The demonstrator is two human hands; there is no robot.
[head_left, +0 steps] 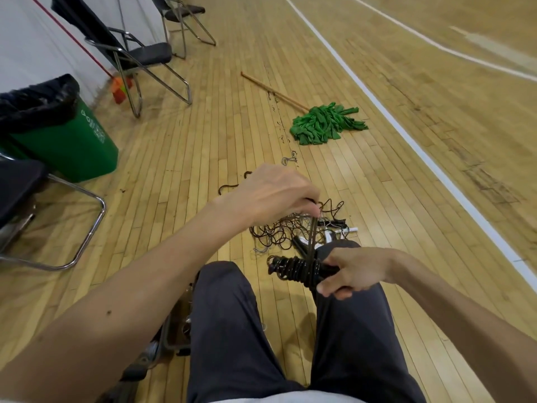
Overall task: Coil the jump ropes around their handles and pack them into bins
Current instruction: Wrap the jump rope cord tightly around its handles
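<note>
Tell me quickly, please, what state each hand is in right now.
Left hand: pinches the thin dark rope strand, held taut.
Right hand: grips the black rope-wrapped jump rope handles.

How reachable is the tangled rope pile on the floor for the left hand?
Probably yes: the pile lies just past the knees with nothing between. But the left hand is pinching a taut rope strand, so it would have to let go first.

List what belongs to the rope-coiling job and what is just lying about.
Job: wrapped handles, gripped by the right hand; rope strand, pinched by the left hand; tangled ropes on the floor.
Lying about: green mop; folding chair; red broom.
</note>
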